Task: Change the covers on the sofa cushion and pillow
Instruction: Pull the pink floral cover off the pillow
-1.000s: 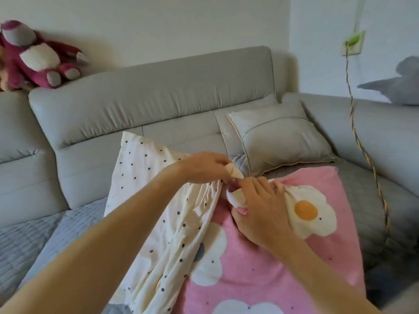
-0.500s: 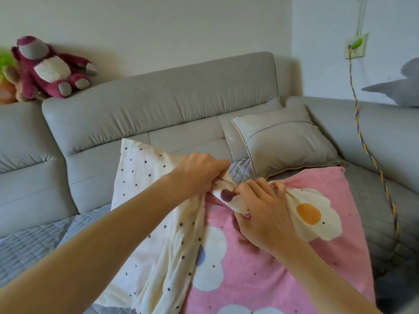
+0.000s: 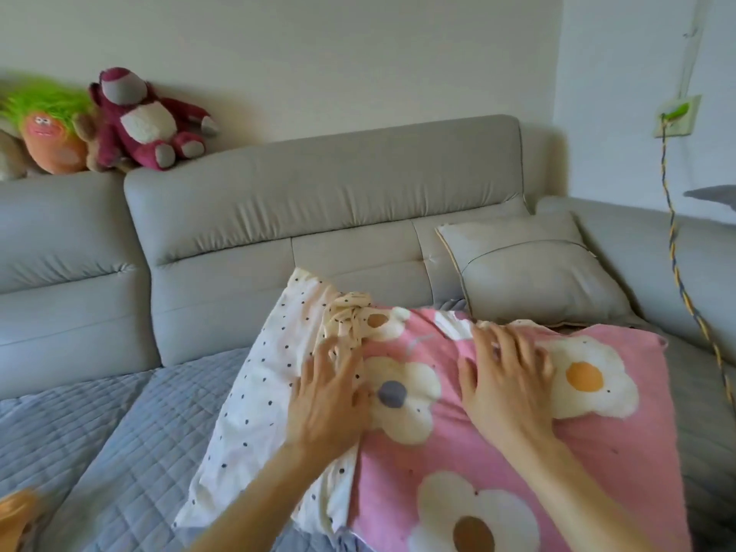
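Right, both of my hands lie flat on the pillow, neither gripping anything. My left hand [image 3: 326, 396] has its fingers straight and spread, pressing down where the cream cotton cover with small dark dots [image 3: 271, 372] meets the pink fabric cover printed with white egg-like flowers [image 3: 597, 472]. My right hand [image 3: 506, 380] is just as open, palm down on the pink cover near its far edge.

The pillow lies on the blue-grey quilted mat [image 3: 119, 432] covering the seat of the grey padded sofa [image 3: 318, 185]. It sits towards the right of the seat, its far edge close to the backrest. The square grey cushion with pale piping [image 3: 529, 276] leans in the seat's back right corner, just behind the pillow and untouched.

I'd say I am smoothing the two layers, though I cannot tell which one sits over the other along the whole seam.

The worry is the wad of dotted cloth [image 3: 350, 312] bunched at the far edge, just beyond my left fingertips. If I flatten the pink cover over it, a lump gets trapped inside. With flat palms I also have no hold on either cloth, so a firm push could drag the layers askew or slide the pillow along the mat.
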### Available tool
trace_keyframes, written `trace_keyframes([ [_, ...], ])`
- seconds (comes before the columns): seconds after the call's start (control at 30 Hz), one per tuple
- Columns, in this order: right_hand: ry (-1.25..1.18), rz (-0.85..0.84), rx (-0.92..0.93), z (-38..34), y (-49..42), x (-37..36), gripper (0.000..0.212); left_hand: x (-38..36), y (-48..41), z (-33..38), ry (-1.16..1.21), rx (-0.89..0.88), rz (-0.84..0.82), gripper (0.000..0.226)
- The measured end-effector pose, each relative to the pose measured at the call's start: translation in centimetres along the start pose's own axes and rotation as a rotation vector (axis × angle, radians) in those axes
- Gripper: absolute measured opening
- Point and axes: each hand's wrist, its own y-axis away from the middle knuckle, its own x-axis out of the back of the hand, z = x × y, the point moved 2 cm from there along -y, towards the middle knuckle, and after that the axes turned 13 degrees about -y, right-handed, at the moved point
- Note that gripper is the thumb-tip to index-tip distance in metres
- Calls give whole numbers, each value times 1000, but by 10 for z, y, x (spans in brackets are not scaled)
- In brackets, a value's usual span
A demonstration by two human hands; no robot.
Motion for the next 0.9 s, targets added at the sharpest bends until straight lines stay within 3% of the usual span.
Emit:
trace_keyframes([
  [0.13,-71,-161,184,-33,40,-19,48,-35,48,-7,162,79,59,47],
  [0.23,-34,-271,282,-51,65,-30,77,-34,63,-17,216,34,176,49],
  [0.4,93,-426,428,-71,103,-37,124,-36,90,-39,218,-34,131,67],
  [0.57,232,-377,480,-69,103,-51,94,-56,109,-50,-15,-169,105,92],
  [0.7,166,-267,568,-70,80,-50,59,-52,93,-50,82,-86,127,75],
  [0.83,58,-183,599,-65,44,-28,53,-33,69,-60,13,-139,229,55],
  [0.9,34,-138,572,-58,24,-12,56,-29,58,-89,-101,-90,213,70],
])
